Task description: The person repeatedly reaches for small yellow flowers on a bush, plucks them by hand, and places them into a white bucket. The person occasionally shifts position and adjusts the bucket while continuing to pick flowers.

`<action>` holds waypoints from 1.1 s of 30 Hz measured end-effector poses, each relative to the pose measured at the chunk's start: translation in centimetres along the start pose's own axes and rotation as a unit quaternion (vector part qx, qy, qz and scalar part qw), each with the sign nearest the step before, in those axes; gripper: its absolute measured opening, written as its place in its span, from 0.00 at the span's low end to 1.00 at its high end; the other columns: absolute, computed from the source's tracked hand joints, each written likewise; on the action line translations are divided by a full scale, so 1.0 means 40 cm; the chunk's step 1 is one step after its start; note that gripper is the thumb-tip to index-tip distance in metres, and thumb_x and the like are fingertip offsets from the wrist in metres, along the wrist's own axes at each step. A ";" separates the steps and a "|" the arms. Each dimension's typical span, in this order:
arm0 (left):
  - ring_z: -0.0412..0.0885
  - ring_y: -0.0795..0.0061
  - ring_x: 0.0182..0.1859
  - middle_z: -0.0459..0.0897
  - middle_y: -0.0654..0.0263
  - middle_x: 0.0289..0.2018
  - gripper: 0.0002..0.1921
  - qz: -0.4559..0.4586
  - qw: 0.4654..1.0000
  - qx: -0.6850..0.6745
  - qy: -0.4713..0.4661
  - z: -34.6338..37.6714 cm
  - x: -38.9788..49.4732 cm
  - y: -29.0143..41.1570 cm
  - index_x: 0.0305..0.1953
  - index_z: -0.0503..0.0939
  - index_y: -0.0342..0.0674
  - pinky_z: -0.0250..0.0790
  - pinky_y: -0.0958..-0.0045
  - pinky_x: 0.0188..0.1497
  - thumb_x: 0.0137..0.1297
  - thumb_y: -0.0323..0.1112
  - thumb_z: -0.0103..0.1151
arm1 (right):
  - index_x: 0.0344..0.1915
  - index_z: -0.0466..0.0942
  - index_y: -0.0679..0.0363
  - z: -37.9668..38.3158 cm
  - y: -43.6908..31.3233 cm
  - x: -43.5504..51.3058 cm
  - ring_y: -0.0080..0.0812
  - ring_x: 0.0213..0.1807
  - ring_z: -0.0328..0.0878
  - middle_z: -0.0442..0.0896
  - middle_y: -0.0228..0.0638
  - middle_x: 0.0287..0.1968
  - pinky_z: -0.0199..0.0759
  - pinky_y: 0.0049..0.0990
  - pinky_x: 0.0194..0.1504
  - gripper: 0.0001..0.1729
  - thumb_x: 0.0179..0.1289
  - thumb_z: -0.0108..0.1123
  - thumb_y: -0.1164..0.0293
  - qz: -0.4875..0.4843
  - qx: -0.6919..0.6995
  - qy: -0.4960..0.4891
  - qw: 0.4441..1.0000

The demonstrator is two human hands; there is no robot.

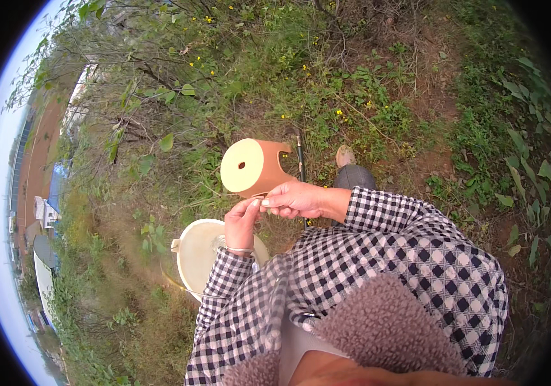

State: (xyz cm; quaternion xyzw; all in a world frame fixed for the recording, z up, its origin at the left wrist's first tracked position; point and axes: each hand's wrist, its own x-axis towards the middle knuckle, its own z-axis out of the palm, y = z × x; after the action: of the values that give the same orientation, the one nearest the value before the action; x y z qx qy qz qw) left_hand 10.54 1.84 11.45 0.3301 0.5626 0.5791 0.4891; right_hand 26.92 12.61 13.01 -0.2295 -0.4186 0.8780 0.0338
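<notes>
My left hand (241, 224) and my right hand (299, 200) meet at the fingertips, above the gap between a stool and a bucket. Between them they pinch a small brownish thing (259, 198), too small to identify. Just beyond the hands is an orange plastic stool (271, 166), its pale yellow seat pierced by a round hole. Partly behind my left wrist and sleeve sits a cream plastic bucket (194, 255) with a wire handle. Something whitish shows inside it, mostly hidden by the arm.
A slender dark rod (300, 157) lies beside the stool, near my shoe (345, 156). Tangled shrubs (150, 91) grow at the upper left. Low green weeds (478, 159) border bare reddish soil (437, 113) on the right. Buildings (46, 212) appear far off at left.
</notes>
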 end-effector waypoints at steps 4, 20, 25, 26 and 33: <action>0.74 0.82 0.30 0.80 0.68 0.30 0.08 -0.005 0.999 -0.028 -0.035 0.000 -0.018 0.011 0.43 0.80 0.32 0.68 0.81 0.33 0.68 0.28 0.53 | 0.39 0.77 0.63 0.018 0.005 -0.017 0.11 0.19 0.59 0.72 0.22 0.26 0.48 0.11 0.18 0.13 0.69 0.56 0.63 -0.005 -0.033 -0.003 0.999; 0.72 0.83 0.27 0.80 0.64 0.37 0.06 0.022 0.970 -0.242 -0.031 -0.014 -0.008 0.024 0.40 0.72 0.40 0.67 0.83 0.27 0.73 0.34 0.47 | 0.40 0.76 0.67 0.025 0.015 -0.001 0.11 0.21 0.60 0.71 0.22 0.26 0.54 0.10 0.20 0.15 0.72 0.51 0.64 0.024 0.023 -0.058 0.998; 0.75 0.83 0.30 0.81 0.65 0.36 0.05 0.014 0.978 -0.206 0.011 -0.039 -0.003 0.002 0.41 0.73 0.40 0.71 0.82 0.31 0.71 0.33 0.50 | 0.41 0.75 0.66 0.012 -0.001 0.009 0.10 0.22 0.61 0.70 0.22 0.27 0.55 0.10 0.21 0.15 0.72 0.51 0.64 -0.027 0.064 0.009 0.998; 0.75 0.83 0.30 0.81 0.65 0.36 0.05 -0.015 0.976 -0.217 0.012 -0.046 0.001 -0.008 0.42 0.73 0.41 0.71 0.82 0.32 0.71 0.33 0.50 | 0.41 0.75 0.65 0.008 -0.008 0.016 0.10 0.23 0.62 0.71 0.22 0.28 0.56 0.10 0.21 0.14 0.71 0.52 0.63 -0.055 0.087 0.004 0.995; 0.78 0.78 0.35 0.80 0.67 0.36 0.06 -0.136 0.956 -0.257 -0.037 -0.050 -0.013 -0.083 0.43 0.73 0.41 0.73 0.77 0.39 0.70 0.33 0.50 | 0.45 0.76 0.61 -0.001 -0.029 0.032 0.19 0.36 0.72 0.79 0.26 0.38 0.67 0.18 0.36 0.15 0.73 0.46 0.63 -0.113 0.192 0.006 0.975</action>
State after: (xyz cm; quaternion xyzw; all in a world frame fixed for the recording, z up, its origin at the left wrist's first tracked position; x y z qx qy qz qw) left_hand 9.47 0.30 8.01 0.1348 0.4160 0.6196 0.6518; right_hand 25.66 13.72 13.39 -0.1750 -0.2653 0.9311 0.1788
